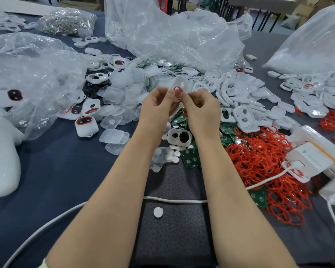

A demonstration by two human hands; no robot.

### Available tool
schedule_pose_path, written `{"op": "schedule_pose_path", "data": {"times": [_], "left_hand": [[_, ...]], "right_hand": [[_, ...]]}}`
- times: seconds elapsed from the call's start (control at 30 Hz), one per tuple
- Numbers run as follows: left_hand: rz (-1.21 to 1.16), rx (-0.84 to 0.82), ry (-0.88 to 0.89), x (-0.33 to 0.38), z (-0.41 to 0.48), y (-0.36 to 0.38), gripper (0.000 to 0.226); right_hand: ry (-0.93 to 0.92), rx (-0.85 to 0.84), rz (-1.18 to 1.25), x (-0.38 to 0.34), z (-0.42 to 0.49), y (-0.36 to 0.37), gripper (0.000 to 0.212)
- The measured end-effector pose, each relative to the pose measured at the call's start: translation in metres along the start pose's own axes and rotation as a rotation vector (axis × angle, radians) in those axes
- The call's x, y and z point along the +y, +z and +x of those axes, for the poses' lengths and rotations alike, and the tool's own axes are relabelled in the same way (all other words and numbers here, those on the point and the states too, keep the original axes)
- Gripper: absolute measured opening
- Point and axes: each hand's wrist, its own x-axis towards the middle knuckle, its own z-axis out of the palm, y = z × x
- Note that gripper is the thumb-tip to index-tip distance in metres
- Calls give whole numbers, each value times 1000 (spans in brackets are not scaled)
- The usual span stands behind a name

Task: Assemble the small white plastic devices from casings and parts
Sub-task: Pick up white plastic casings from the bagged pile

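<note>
While the white casing is pinched by the curled fingertips of the left hand and right hand, its long axis rises up and away from them. The red ring is held at its lower end, between both thumbs and equally near each.

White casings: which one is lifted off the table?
The casing pinched between left hand and right hand, red ring on it; the others lie in piles.

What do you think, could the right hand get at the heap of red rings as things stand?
Probably yes: the heap of red rings lies uncovered just right of the right hand, with only flat parts between. But its fingers pinch the white casing, shared with the left hand.
</note>
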Motion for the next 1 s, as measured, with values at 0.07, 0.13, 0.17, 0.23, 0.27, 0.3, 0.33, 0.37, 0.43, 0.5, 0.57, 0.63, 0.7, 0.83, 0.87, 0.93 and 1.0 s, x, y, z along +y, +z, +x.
{"op": "schedule_pose_path", "data": {"times": [0.07,0.13,0.17,0.23,0.27,0.3,0.33,0.37,0.43,0.5,0.57,0.63,0.7,0.83,0.87,0.93,1.0], "left_hand": [[171,-17,58,-2,-1,1,15],[318,-38,104,-2,-3,1,17],[369,-44,113,-1,-4,1,18],[437,-34,116,-1,-4,0,20],[454,-26,114,-1,-4,0,21],[459,-19,112,-1,-4,-1,20],[451,-10,112,0,-4,-1,18],[443,5,116,0,-4,-1,18],[438,38,123,-2,-3,0,17],[432,61,110,-3,-2,0,14],[326,70,33,-3,0,-2,13],[111,38,-106,0,1,-5,16],[-34,18,-192,3,1,-5,17],[404,89,59,-1,0,-1,14],[485,95,117,-3,-1,0,12],[473,114,119,-4,-3,0,12],[392,158,92,-3,0,-3,12]], "right_hand": [[3,4,-79,2,1,0,24],[5,2,-114,4,3,-2,27],[-10,2,-147,5,3,-2,26],[-71,-1,-241,5,3,-3,21],[-107,-3,-285,5,2,-3,18],[-140,-2,-322,5,1,-2,16],[-170,-1,-354,4,0,-2,15],[-197,1,-382,4,0,-1,14],[-236,5,-430,4,-2,1,15],[-254,1,-468,3,-3,3,17],[-253,-20,-474,2,-2,2,17],[-228,-63,-432,2,0,-2,16],[-211,-97,-403,2,0,-3,15],[-210,-43,-437,2,-1,1,13],[-202,-32,-432,3,-2,3,13],[-195,-25,-419,2,-2,3,13],[-178,-49,-410,2,0,0,11]]}}
